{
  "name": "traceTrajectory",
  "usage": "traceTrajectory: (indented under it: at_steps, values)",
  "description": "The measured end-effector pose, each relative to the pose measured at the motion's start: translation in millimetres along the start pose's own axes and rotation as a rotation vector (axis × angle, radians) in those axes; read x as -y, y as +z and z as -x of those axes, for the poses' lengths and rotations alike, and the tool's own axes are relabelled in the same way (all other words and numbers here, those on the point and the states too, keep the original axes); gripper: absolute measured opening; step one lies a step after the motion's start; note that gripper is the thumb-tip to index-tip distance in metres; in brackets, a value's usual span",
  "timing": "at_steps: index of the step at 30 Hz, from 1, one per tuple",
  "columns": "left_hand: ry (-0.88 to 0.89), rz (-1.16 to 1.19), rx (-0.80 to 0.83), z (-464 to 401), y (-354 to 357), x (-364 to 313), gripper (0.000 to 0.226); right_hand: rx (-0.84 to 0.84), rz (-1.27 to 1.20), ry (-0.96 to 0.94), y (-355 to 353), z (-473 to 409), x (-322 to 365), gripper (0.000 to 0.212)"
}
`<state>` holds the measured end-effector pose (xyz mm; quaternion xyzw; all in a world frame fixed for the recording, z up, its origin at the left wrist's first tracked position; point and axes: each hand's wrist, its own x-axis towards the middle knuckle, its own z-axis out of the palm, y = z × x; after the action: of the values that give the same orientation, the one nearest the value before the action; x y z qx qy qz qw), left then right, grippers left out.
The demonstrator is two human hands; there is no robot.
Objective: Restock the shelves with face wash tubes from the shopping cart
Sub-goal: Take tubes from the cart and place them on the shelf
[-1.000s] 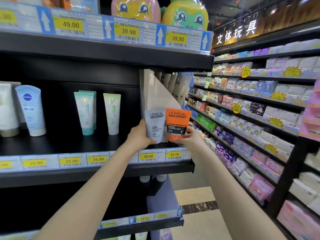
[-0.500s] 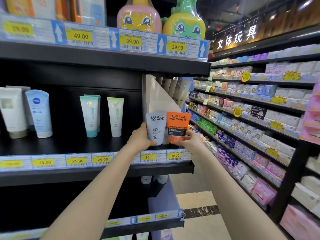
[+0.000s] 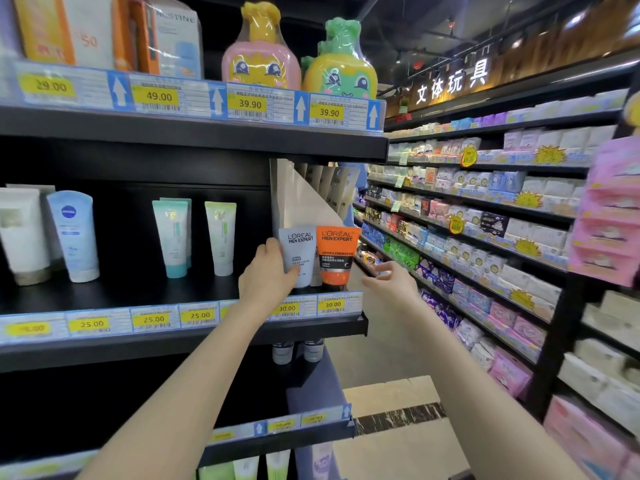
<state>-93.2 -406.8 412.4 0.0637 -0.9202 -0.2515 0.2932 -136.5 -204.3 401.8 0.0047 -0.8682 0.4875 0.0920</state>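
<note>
Head view of a shop aisle. Two face wash tubes stand upright, cap down, side by side at the right end of the black middle shelf (image 3: pixel 145 296), directly behind its price rail. The left hand (image 3: pixel 268 277) grips the grey-white tube (image 3: pixel 298 256): the thumb lies across the lower front of the tube, while the fingers wrap its left edge and pass behind it. The orange tube (image 3: pixel 336 254) stands just right of it, the two nearly touching; whether they actually meet cannot be told. The right hand (image 3: pixel 393 284) hovers just right of the orange tube and apart from it, fingers loosely spread and holding nothing.

Both tubes are smooth, glossy plastic, flat and wide at the crimped top and narrowing toward the cap. The grey-white one carries dark lettering; the orange one has a black band across its lower half. Behind them rises a pale divider panel (image 3: pixel 294 199) with a slanted front edge.

Further left on the same shelf stand five more tubes: two teal-capped ones (image 3: pixel 172 237), one behind the other, one pale green tube (image 3: pixel 221 237), one light-blue tube (image 3: pixel 74 237) with a round dark logo, and one white tube (image 3: pixel 22 233) with a dull metallic cap. Yellow price labels (image 3: pixel 154 319) line the rail. On the shelf above sit two cartoon-faced bottles, one pink (image 3: pixel 261 55) and one yellow-green (image 3: pixel 341 64), both wrapped in shiny film
</note>
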Motion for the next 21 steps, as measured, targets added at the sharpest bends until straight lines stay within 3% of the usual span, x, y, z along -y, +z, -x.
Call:
traceTrajectory:
  at_steps: [6,11,17,21]
  values:
    - [0.320,-0.185,-0.024,34.6,11.3,-44.1,0.026,-0.122,0.366,-0.054,-40.5,35.4,-20.9,0.042]
    - [0.545,-0.301,0.079,64.9,45.1,-93.4,0.033,-0.220,0.595,0.013,-81.7,71.1,-60.2,0.042]
    - [0.795,-0.308,0.235,113.5,99.6,-155.5,0.033,-0.344,0.902,0.167,-130.0,127.0,-119.4,0.035]
    - [0.999,-0.227,0.293,155.9,131.3,-187.7,0.031,-0.421,0.955,0.331,-152.4,169.5,-160.5,0.031]
